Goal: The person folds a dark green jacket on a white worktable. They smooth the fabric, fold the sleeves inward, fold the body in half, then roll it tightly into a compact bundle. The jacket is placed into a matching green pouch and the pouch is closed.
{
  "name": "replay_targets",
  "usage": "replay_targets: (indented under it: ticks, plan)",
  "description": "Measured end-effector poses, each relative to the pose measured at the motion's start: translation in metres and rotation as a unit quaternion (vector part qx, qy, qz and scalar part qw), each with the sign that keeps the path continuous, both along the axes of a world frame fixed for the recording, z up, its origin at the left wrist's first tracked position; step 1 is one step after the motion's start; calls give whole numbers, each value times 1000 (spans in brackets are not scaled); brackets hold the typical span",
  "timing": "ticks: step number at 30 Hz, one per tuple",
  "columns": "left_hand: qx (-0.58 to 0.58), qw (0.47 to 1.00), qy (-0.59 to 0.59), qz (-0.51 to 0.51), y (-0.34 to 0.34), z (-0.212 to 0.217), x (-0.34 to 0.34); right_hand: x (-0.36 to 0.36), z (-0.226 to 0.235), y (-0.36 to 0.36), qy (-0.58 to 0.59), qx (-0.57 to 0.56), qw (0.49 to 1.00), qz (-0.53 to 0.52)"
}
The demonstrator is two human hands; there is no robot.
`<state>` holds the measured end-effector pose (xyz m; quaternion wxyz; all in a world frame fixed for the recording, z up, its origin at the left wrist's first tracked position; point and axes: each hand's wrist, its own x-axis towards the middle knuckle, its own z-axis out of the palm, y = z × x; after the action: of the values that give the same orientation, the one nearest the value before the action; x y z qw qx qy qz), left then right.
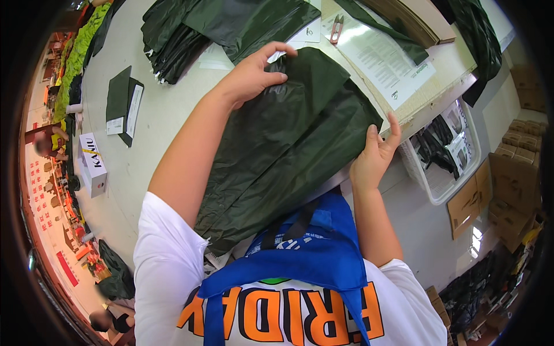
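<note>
Head camera looked down on my two hands, well apart, each gripping the same dark green garment. My left hand was pinched shut on its far upper edge, fingers curled over the cloth, arm stretched out across the table. My right hand was clamped on the garment's right corner, thumb and fingers up, just where the table edge fell away. The cloth lay spread between them, directly ahead of me, its long axis running from my left hand down toward my chest and blue apron. My right hand sat nearer my body; the left was the far one.

Beyond the left hand lay more dark green pieces, small snips and a printed sheet. A white basket hung right of the table.
</note>
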<state>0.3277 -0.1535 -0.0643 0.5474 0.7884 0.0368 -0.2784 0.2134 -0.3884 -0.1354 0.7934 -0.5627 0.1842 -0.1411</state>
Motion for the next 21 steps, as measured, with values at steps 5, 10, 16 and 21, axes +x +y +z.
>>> replay_targets:
  ticks: [5,10,16,21]
  plan:
    - [14,999,4,-34,1,31,-5,1,18,0,59,42,996,58]
    - [-3,999,23,-45,-1,50,-10,4,22,-2,58,73,995,40]
    - [-18,998,26,-52,1,54,-11,5,16,2,-12,16,999,36]
    - [-19,996,31,-87,6,57,-9,2,21,-15,1,-1,985,172]
